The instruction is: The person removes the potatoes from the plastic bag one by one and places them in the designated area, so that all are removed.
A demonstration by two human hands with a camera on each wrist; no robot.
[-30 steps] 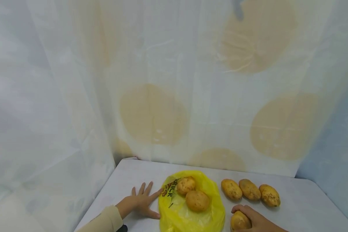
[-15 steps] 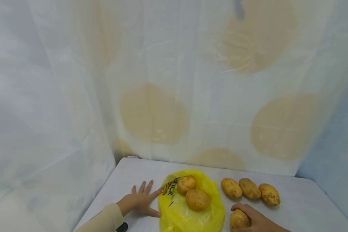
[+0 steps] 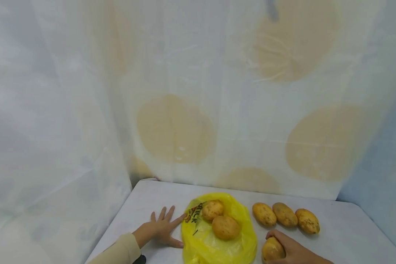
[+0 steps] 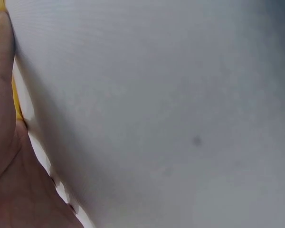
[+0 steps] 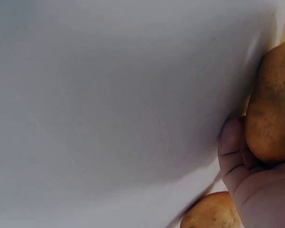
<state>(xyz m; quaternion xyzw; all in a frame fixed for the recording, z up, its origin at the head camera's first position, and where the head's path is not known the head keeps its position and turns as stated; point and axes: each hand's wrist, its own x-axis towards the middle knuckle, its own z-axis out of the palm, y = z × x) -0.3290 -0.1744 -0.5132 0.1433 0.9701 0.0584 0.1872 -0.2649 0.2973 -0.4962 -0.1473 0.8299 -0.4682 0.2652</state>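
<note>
Nearest, right of the yellow bag [image 3: 204, 245], the right hand [image 3: 293, 250] has its fingers curled round a potato [image 3: 273, 250]. The left hand [image 3: 162, 231] lies spread wide toward the table's [image 3: 349, 231] left edge, touching the bag's side. Beyond, two potatoes [image 3: 226, 227] sit on or in the bag, which I cannot tell; four, by my count, remain off it: the gripped one and three loose potatoes [image 3: 285, 215] near the far edge, toward the right corner.

In or on bag [image 3: 202, 246]: two potatoes [image 3: 226, 227] | left — left hand [image 3: 161, 230] | right — four potatoes [image 3: 285, 215]
</note>
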